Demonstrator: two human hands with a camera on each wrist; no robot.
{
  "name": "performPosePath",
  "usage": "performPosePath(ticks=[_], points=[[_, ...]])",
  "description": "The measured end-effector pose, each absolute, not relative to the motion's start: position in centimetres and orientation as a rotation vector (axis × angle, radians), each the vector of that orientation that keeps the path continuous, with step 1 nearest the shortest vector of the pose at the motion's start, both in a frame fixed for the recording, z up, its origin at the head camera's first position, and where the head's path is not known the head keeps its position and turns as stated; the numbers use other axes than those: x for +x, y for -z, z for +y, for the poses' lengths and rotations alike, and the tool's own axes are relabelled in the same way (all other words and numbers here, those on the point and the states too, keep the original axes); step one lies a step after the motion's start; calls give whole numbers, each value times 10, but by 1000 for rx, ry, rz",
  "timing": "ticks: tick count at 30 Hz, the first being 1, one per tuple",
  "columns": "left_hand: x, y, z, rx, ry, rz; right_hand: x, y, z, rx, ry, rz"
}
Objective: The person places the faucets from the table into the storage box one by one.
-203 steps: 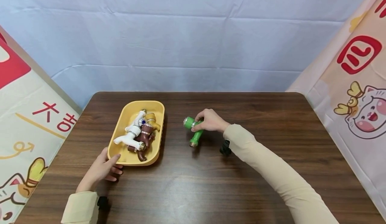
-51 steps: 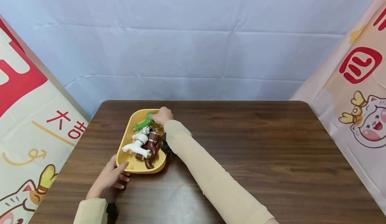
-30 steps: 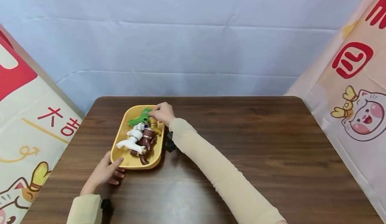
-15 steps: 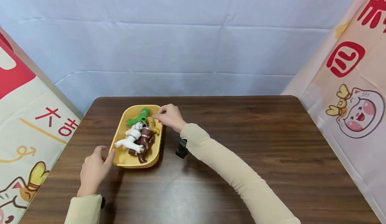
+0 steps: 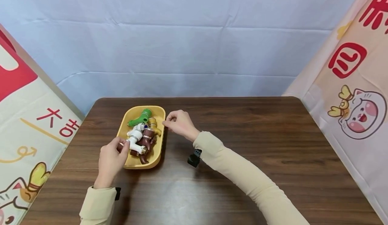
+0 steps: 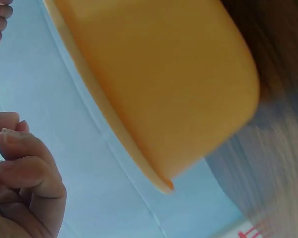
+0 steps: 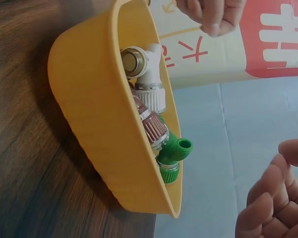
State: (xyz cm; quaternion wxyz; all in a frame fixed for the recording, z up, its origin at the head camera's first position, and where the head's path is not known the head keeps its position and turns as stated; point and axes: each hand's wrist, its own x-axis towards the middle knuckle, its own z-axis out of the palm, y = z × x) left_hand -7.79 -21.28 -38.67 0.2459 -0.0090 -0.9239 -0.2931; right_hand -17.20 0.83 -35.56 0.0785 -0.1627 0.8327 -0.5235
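Observation:
A yellow plastic bin (image 5: 157, 156) on the table holds several taps. A green tap (image 5: 140, 118) lies at its far end, beside a yellow tap (image 5: 153, 125). Nearer are white taps (image 5: 135, 136) and a brown tap (image 5: 147, 137). My left hand (image 5: 111, 157) hovers over the bin's near left rim, fingers loosely bent, covering part of a white tap in the head view. In the left wrist view nothing shows between its fingertips (image 6: 12, 136). Just outside the right rim is my right hand (image 5: 182, 124), thumb and forefinger close together, holding nothing.
The bin stands on the left part of a dark wooden table (image 5: 242, 134). Behind the table hangs a pale blue cloth (image 5: 194, 50). Printed banners stand at the left (image 5: 39, 124) and right (image 5: 348, 83). Each wrist wears a small black camera (image 5: 194, 157).
The green tap went from above the table into the bin, and my right hand let it go and drew back right. My left hand released the bin's corner and rose over its left rim.

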Motion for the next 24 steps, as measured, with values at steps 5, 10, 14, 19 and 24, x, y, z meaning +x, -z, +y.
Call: performPosePath(ticks=[5, 10, 14, 19, 24], points=[[-84, 388, -205, -93, 818, -2427, -168, 357, 19, -529, 1573, 2558], [-93, 383, -199, -151, 810, -2372, -171, 356, 38, -601, 1532, 2731], [-101, 376, -192, -184, 792, -2381, -169, 351, 58, -600, 1561, 2750], [-109, 371, -179, -255, 779, -2388, -163, 347, 80, -566, 1630, 2717], [-115, 369, -169, -310, 783, -2366, -158, 347, 101, -544, 1647, 2740]])
